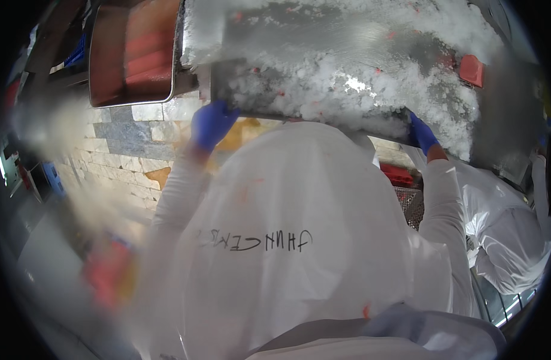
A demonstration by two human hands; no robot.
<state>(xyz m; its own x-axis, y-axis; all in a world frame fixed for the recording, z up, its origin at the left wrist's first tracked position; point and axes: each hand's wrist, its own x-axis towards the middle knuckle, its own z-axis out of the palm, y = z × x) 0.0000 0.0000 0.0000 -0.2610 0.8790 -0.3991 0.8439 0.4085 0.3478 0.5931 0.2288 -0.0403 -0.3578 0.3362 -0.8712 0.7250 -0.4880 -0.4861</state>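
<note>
Metal rim [266, 115] gripped by left fingers [227, 113], right fingers [416, 125]; ice [329, 84] beyond.

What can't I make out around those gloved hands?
In the head view:
Left hand and right hand: their backs hide how the palms meet the metal rim.
Ice: far side cut off by the upper picture edge.
Red item below: partly hidden by white clothing.
Red-and-yellow patch, lower left: too blurred to identify.

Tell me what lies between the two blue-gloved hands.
In the head view, a metal rim runs between the left hand and the right hand, with crushed ice beyond it and the white apron on the near side.
</note>
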